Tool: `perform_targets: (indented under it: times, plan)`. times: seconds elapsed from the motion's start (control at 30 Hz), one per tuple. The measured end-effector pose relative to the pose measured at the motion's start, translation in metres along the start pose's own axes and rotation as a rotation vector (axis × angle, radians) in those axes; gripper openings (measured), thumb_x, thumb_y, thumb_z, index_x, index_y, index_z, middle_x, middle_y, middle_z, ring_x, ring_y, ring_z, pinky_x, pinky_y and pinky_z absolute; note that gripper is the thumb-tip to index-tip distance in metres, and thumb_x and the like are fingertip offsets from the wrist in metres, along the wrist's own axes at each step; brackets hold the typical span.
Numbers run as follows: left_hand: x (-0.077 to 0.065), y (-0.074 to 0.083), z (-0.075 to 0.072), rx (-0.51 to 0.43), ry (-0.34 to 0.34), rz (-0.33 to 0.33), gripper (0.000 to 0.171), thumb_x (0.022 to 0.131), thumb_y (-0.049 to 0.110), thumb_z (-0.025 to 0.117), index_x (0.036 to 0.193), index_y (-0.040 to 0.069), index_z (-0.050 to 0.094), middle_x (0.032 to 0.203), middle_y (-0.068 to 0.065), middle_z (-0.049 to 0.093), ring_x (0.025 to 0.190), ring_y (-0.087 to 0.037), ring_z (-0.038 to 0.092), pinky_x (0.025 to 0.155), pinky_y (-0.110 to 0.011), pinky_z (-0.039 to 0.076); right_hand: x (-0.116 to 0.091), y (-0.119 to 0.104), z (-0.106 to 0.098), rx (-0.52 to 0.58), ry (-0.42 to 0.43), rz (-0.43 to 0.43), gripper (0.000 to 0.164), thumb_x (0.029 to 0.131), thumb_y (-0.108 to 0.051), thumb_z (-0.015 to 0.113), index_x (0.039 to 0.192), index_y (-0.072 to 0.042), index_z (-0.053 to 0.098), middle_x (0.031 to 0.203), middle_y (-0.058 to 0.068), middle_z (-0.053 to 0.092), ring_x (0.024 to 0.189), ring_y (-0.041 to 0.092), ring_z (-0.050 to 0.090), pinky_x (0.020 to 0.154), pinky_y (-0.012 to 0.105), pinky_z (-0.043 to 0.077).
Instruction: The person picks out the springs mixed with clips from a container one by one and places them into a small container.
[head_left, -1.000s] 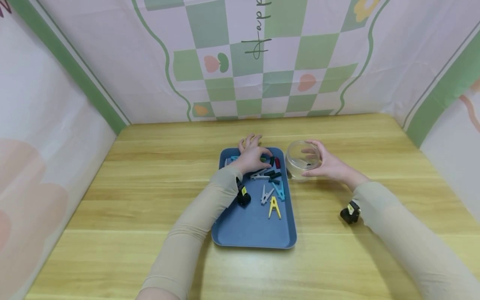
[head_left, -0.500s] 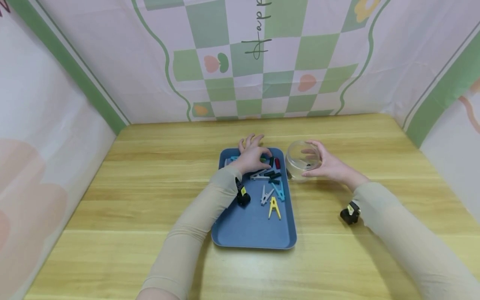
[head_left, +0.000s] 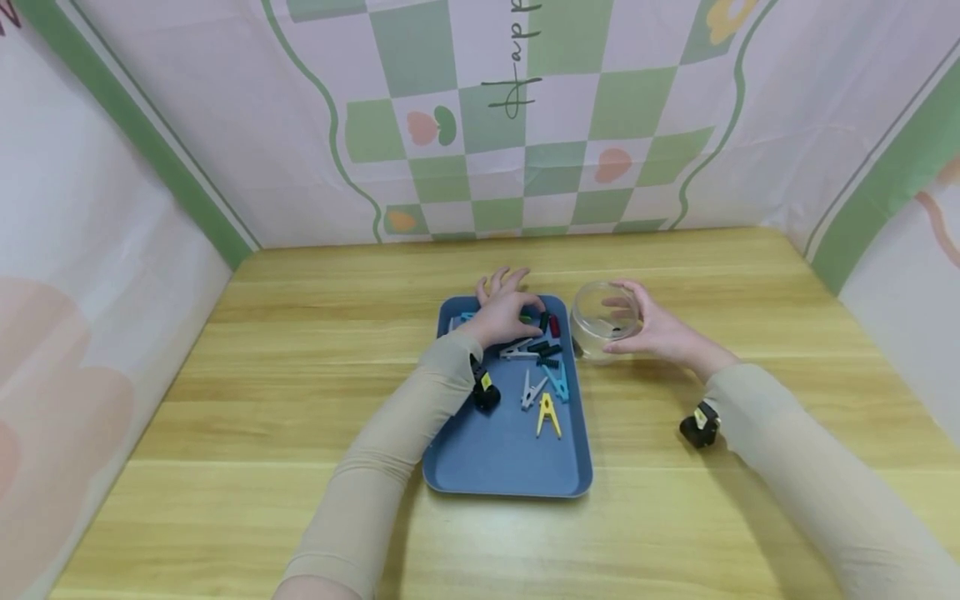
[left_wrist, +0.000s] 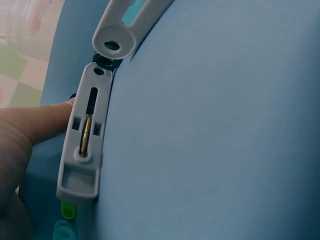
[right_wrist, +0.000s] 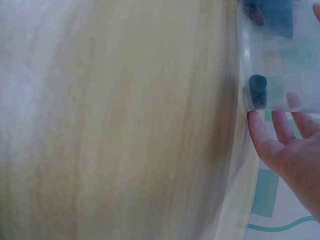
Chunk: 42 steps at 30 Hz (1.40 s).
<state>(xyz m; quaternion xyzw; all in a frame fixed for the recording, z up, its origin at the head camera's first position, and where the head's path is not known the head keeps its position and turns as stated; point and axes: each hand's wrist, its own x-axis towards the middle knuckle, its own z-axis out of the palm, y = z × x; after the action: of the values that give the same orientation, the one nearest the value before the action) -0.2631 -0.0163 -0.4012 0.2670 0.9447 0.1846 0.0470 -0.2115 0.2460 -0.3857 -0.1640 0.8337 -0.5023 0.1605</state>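
Observation:
My left hand (head_left: 498,317) reaches over the far end of the blue tray (head_left: 502,471). Its thumb and index finger curve to the two ends of a short dark cylinder (head_left: 544,322); whether they pinch it cannot be told. In the left wrist view, a fingertip lies behind a grey clothespin (left_wrist: 82,135). My right hand (head_left: 654,329) holds a clear round jar (head_left: 596,333) beside the tray, thumb and fingers around its side. Through its wall, the right wrist view shows a dark green ribbed cylinder (right_wrist: 258,92) and another dark coiled piece (right_wrist: 255,15).
In the tray lie a yellow clothespin (head_left: 549,415), a blue one (head_left: 558,383), grey ones (head_left: 532,390), a red cylinder (head_left: 554,326) and several dark cylinders (head_left: 550,350). A wooden table (head_left: 322,350) lies beneath; printed cloth (head_left: 495,183) hangs behind it.
The left hand's outer fingers have shifted very slightly right. The right hand, jar and tray stay where they were.

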Motion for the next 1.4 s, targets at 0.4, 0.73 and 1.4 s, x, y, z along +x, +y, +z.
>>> perform_targets:
  times: [0.4, 0.73, 1.4]
  plan:
    - [-0.003, 0.000, -0.001, -0.057, 0.015, 0.035, 0.032, 0.081, 0.039, 0.074, 0.109, 0.025, 0.069, 0.158, -0.005, 0.019, 0.144, -0.036, 0.004, 0.109, -0.062, 0.000, 0.000, 0.000, 0.002, 0.003, -0.006, -0.016, 0.103, 0.077, -0.001, 0.075, 0.149, -0.005, 0.002, 0.149, 0.029, 0.024, 0.132, 0.048, 0.031, 0.097, 0.050, 0.043]
    - [-0.003, -0.002, -0.005, -0.093, 0.046, 0.042, 0.032, 0.080, 0.038, 0.075, 0.109, 0.025, 0.069, 0.158, 0.000, 0.020, 0.144, -0.035, 0.005, 0.110, -0.060, 0.001, 0.003, 0.003, 0.003, -0.015, -0.015, -0.026, 0.101, 0.078, -0.005, 0.076, 0.149, -0.006, 0.003, 0.148, 0.028, 0.025, 0.131, 0.048, 0.033, 0.095, 0.046, 0.045]
    - [0.001, -0.003, -0.016, -0.184, 0.053, 0.027, 0.032, 0.083, 0.037, 0.072, 0.112, 0.024, 0.068, 0.157, 0.000, 0.021, 0.145, -0.032, 0.005, 0.109, -0.056, 0.002, 0.004, 0.002, 0.000, 0.008, -0.003, -0.031, 0.103, 0.077, 0.000, 0.075, 0.149, -0.006, 0.001, 0.148, 0.030, 0.024, 0.132, 0.050, 0.031, 0.099, 0.057, 0.037]
